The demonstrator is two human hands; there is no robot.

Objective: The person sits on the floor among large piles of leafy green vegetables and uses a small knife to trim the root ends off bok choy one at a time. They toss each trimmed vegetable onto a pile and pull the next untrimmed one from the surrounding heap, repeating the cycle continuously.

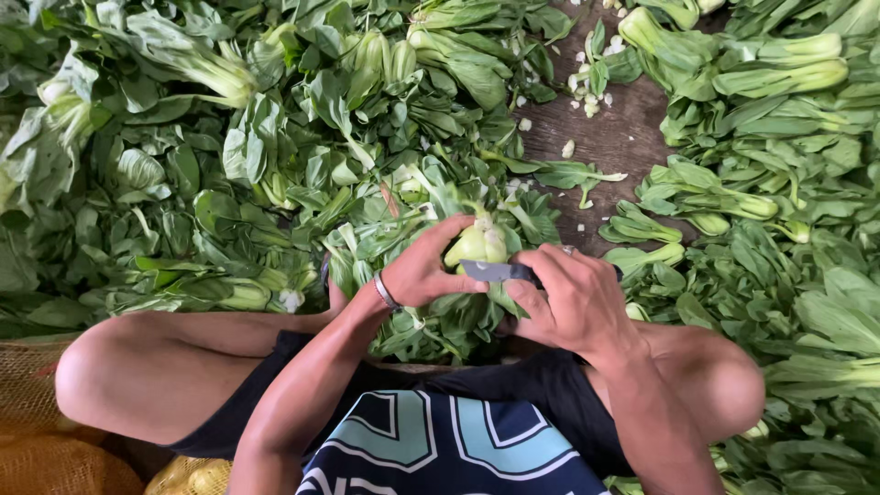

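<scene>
Two hands meet at the centre of the view over a single head of bok choy (pixel 478 246), its pale green base turned upward. The left hand (pixel 426 270) is curled around the head from nine o'clock, thumb and fingers gripping its stalk end, with a silver bracelet (pixel 385 291) on the wrist. The right hand (pixel 573 302), at three o'clock of the head, is closed around the dark handle of a knife (pixel 490 270); the grey blade points toward nine o'clock and lies against the base of the bok choy just under the left thumb. Below the hands, toward six o'clock, the person sits cross-legged in dark shorts (pixel 367 385) and a blue patterned shirt (pixel 449 449), a bare knee on each side. Outward from ten to twelve o'clock spreads a large loose heap of bok choy (pixel 229 156). From one to five o'clock lies a second pile of heads (pixel 779 137). Between the piles, at one o'clock, a patch of brown wooden floor (pixel 623 137) shows, scattered with pale cut scraps (pixel 587 87). At eight o'clock lies orange mesh sacking (pixel 37 440).
</scene>
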